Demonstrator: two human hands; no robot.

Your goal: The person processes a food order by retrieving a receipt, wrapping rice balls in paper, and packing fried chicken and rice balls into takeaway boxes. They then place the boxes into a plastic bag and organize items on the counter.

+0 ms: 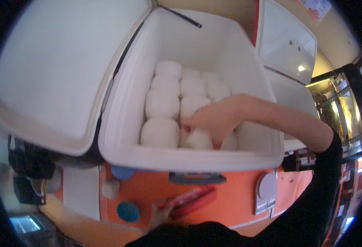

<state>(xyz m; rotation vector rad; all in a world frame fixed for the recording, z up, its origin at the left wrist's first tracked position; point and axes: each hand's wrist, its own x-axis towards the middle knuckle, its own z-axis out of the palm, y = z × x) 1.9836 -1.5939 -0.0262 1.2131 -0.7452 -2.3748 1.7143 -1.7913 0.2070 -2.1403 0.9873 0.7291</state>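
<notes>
A deep white cooler box [115, 136] stands with its lid [61, 53] swung to the left. Inside sit white rounded lumps [160, 131] in rows; their exact kind cannot be made out. My right hand [216, 119] reaches over the right wall into the box, fingers bent around a white rounded lump [199, 139] in the front row. Lower down, outside the box, my left hand [161, 215], blurred and partly hidden, grips a red flat pack [192, 201] with pale lettering.
Under the box's front rim runs an orange surface [234, 201] with a small scale [266, 193], a teal round lid [128, 211] and a dark handle [197, 178]. A second white box with a raised lid [287, 41] stands to the right, beside a lit glass cabinet [337, 107].
</notes>
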